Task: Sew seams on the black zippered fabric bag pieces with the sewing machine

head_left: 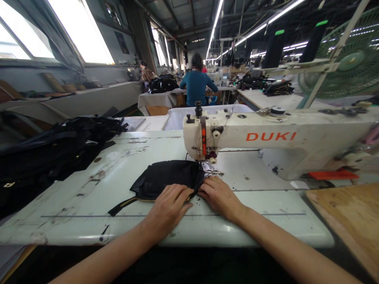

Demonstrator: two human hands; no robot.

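— Largest thing up close?
— A pale-green bench, with a white DUKI sewing machine on its right side and a heap of black fabric at far left.
— Next down in size?
— A black zippered fabric piece, lying on the bench, right end beneath the machine's head.
— Left hand?
— Closed on the near edge.
— Right hand?
— Closed on the right-hand corner, just beside the left hand.
— Smallest?
— A gold-toothed zipper tail, loose past the left corner.
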